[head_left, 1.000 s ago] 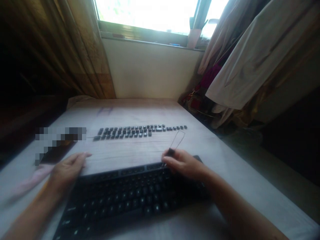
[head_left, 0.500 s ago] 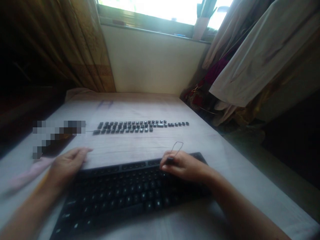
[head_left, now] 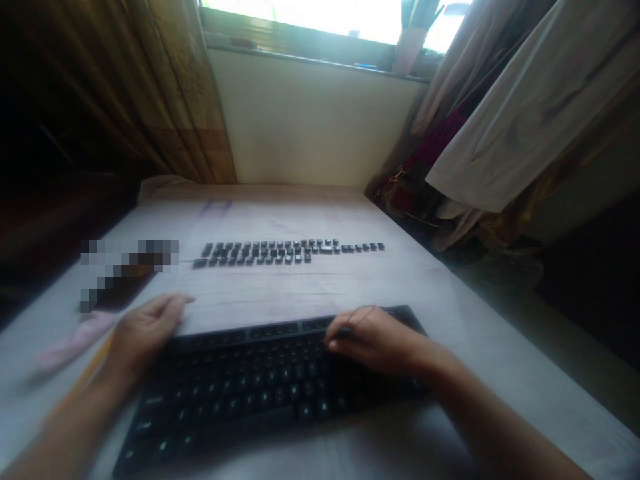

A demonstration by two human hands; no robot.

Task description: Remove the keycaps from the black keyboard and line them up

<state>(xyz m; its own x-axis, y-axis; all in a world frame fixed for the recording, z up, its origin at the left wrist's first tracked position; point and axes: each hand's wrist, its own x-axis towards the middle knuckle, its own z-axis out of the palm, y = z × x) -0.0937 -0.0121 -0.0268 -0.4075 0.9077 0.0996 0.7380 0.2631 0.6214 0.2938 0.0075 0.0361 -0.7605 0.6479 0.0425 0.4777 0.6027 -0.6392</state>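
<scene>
A black keyboard [head_left: 240, 393] lies at a slant on the white cloth, with exposed key sockets in its back rows and lettered keycaps nearer me. My left hand [head_left: 150, 333] is closed at its back left corner, gripping the edge; the lower fingers are hidden. Over the right part of the board, my right hand [head_left: 370, 337] pinches a wire keycap puller [head_left: 365, 310], whose dark handle sits between thumb and fingers. The wire loop lies back against the knuckles. Whether the puller touches a key is blurred. Beyond the keyboard, loose black keycaps [head_left: 260, 253] stand in rows.
A pink cloth [head_left: 77, 340] and a yellow strip [head_left: 95, 363] lie by my left forearm. Behind them is a dark object [head_left: 130, 280], partly pixelated. A curtain [head_left: 190, 100] hangs at left, clothes [head_left: 500, 153] at right, and a wall with a window stands at the far end.
My right hand has turned, so the wire loop that stood up above it now lies low against the knuckles. The whole view has shifted slightly; my left hand stays at the keyboard's corner.
</scene>
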